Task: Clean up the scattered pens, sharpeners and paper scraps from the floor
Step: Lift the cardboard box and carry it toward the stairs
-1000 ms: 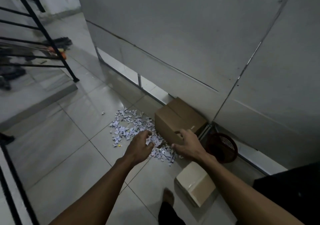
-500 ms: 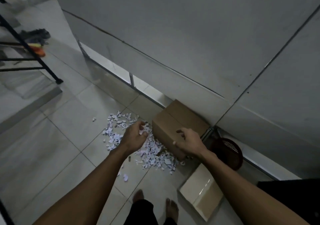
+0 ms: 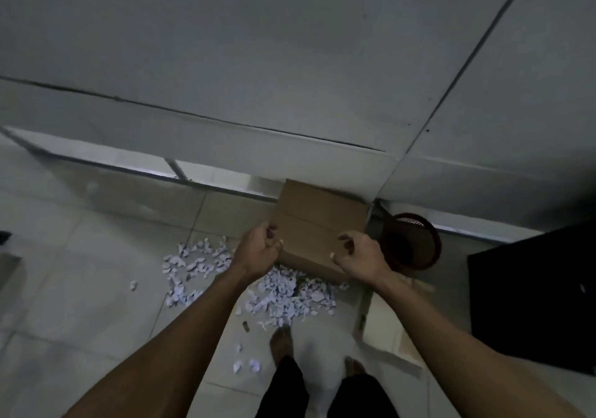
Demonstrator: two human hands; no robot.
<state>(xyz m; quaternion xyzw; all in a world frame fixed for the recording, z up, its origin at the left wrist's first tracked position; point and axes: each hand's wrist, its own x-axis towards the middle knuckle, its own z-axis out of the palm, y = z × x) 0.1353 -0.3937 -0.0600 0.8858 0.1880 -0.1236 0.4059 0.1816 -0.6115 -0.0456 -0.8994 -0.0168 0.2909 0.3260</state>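
A pile of white paper scraps [image 3: 283,292] lies on the tiled floor, spreading left to more scraps [image 3: 196,263]. A few stray scraps [image 3: 246,366] lie near my bare feet. A small dark object [image 3: 245,326] lies just below the pile. A closed brown cardboard box [image 3: 319,224] stands behind the pile against the wall. My left hand [image 3: 258,251] grips the box's near left corner. My right hand [image 3: 358,258] grips its near right corner, thumb on the front face.
A dark red mesh basket [image 3: 411,240] stands right of the box by the wall. A flat pale cardboard box [image 3: 392,317] lies on the floor under my right forearm. A black block [image 3: 532,295] fills the right side. The grey panel wall [image 3: 290,79] rises directly ahead.
My left hand left the scraps and moved right to the box's corner. My right hand shifted along the box's near edge. My view swung toward the wall and my feet came closer.
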